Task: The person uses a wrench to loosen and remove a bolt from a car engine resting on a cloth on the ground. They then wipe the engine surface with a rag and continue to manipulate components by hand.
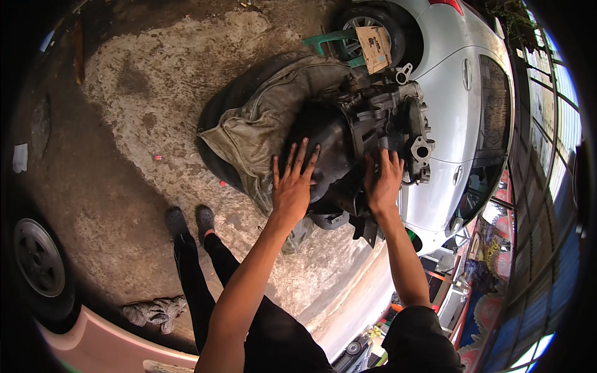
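Observation:
An engine (373, 118) with a smooth black oil pan (320, 127) lies on its side in front of me, resting on a tyre (217, 102) draped with a dirty grey-brown cloth (255, 124). My left hand (292, 189) presses on the oil pan, its fingers spread and holding nothing. Bent over the engine's near right part is my right hand (384, 183), its fingers close together and the tips partly out of sight. Light metal flanges with bolt holes (421, 150) stick out on the engine's right side.
A silver car (448, 105) stands close on the right. Behind the engine are a green stool (323, 42) and a piece of cardboard (374, 50). At lower left are a wheel (40, 258), a pinkish car body (106, 342) and a crumpled rag (155, 313). The concrete floor (149, 81) is stained.

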Available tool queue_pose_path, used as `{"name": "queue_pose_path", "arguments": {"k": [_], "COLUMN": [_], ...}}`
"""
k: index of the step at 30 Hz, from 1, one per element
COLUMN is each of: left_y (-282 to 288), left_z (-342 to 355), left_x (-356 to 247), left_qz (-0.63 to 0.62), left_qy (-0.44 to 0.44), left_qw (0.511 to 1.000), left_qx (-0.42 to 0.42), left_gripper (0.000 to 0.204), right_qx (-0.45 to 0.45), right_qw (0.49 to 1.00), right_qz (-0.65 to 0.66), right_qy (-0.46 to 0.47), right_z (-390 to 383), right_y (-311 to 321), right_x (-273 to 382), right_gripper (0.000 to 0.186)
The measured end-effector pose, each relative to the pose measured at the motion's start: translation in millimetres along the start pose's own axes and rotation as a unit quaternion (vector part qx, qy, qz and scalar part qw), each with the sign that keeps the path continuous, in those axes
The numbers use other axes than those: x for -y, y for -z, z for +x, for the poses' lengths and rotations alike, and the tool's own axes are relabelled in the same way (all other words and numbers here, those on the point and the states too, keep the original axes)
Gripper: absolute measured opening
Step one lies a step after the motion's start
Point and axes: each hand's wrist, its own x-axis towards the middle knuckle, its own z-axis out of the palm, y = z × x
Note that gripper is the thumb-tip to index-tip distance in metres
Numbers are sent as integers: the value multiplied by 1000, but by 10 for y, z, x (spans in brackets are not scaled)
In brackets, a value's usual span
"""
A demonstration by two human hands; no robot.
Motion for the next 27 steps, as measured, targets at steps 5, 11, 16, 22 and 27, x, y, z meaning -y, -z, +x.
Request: {"name": "queue_pose_path", "arguments": {"k": [5,11,16,22,27], "left_y": [-5,-61,-95,-74,-58], "left_z": [-11,-26,-63,-74,-85], "left_x": [-5,18,21,13,40], "left_qz": [1,-10,-34,-47,-86], "left_qy": [-1,-1,12,18,15], "left_qw": [1000,1000,999,998,994], "left_qx": [-6,-14,-39,-41,-62], "left_gripper": [76,75,76,77,70], "right_qx": [89,251,287,272,271], "right_qw": [994,949,934,942,938], "right_qz": [7,-110,-88,-55,-76], "right_qy": [70,155,195,188,204], "right_z": [442,926,1088,968,908], "right_y": [-7,-362,-393,-383,-421], "right_x": [130,359,320,235,175], "right_gripper": [23,13,10,27,37]}}
